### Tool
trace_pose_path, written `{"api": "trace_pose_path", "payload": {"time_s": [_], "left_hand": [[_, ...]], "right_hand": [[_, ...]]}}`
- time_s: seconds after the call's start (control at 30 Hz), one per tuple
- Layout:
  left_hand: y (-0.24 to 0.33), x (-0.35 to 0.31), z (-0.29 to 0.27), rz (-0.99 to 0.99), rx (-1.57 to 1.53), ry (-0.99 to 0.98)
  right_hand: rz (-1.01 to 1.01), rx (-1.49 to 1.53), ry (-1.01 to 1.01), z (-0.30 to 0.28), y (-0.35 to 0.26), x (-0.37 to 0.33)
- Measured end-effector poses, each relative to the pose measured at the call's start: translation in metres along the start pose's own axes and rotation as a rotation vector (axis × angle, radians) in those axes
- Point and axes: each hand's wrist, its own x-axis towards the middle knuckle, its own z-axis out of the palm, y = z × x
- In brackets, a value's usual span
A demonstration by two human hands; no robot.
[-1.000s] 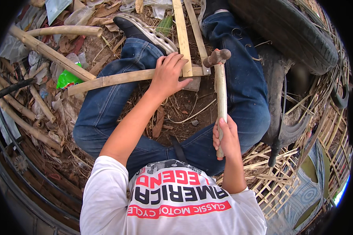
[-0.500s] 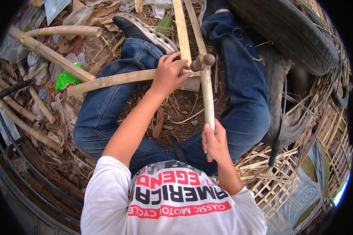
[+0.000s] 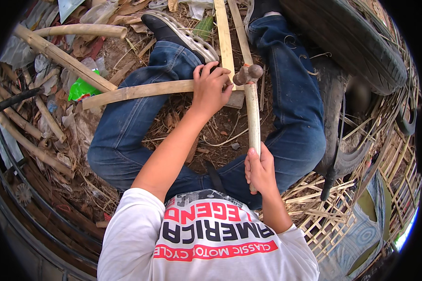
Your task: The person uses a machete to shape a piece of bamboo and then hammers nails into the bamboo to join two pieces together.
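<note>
My right hand [image 3: 260, 169] is wrapped round the lower handle of a ball-peen hammer [image 3: 253, 114], its rusty head at the far end beside the crossing of bamboo strips. My left hand [image 3: 212, 87] lies over the end of a curved bamboo strip [image 3: 140, 92], against a straight bamboo strip [image 3: 224, 40] running away from me. Its thumb and fingertips are bent together near that crossing, and whatever they pinch is too small or hidden to name. Under the joint is a small block [image 3: 235, 100]. Another straight bamboo strip [image 3: 240, 35] lies behind the hammer head.
My jeans-clad legs frame the work on both sides. Bamboo poles [image 3: 63, 56], a green wrapper [image 3: 83, 88] and dry leaves lie at left, near a black metal frame [image 3: 14, 164]. At right are a tyre [image 3: 356, 42] and woven bamboo lattice [image 3: 335, 229].
The whole view has shifted slightly to the right. My left thumb and fingers have drawn closer together at the strips. The hammer stays about where it was beside them.
</note>
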Motion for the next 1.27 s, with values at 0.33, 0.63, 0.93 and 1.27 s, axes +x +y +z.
{"api": "trace_pose_path", "payload": {"time_s": [0.33,0.63,0.93,1.27], "left_hand": [[-0.002,-0.001,-0.001,-0.018,-0.003,-0.023],[-0.002,-0.002,-0.002,-0.013,-0.002,-0.030],[-0.003,0.000,-0.004,-0.040,-0.007,-0.091],[-0.003,0.003,-0.006,-0.047,0.014,-0.136]], "right_hand": [[-0.005,-0.111,-0.010,0.000,-0.006,-0.005],[-0.009,-0.130,-0.020,0.004,-0.004,-0.006],[0.027,-0.058,0.005,0.001,-0.002,0.000],[0.025,-0.085,-0.038,-0.003,0.009,0.005]]}}
